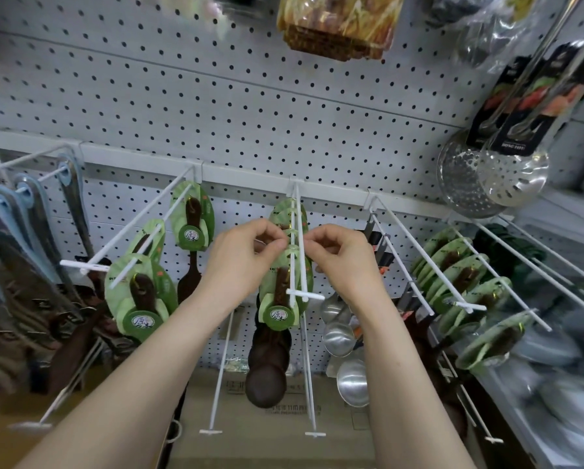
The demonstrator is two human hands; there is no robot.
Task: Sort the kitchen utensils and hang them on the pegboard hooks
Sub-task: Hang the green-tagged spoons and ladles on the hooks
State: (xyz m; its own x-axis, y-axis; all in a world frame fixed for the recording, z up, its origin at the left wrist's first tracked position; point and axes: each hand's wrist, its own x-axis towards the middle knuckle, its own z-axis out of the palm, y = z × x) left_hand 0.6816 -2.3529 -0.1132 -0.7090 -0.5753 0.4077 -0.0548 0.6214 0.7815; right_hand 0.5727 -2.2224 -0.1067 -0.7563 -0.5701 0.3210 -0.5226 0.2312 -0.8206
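Dark wooden spoons on green leaf-shaped cards (278,292) hang in a row on the middle white pegboard hook (299,252). My left hand (246,258) pinches the top of one green card from the left side of the hook. From the right, my right hand (341,255) pinches the same card's top at the hook wire. Both hands sit about halfway along the hook, fingers curled. The round spoon bowls (267,377) hang below the cards.
More green-carded wooden utensils hang on the hook at the left (141,292) and on the hook at the right (466,275). Steel ladles (348,360) hang lower right of centre. Steel skimmers (493,177) hang upper right. Blue-handled tools (23,211) hang far left. A cardboard box (277,424) sits below.
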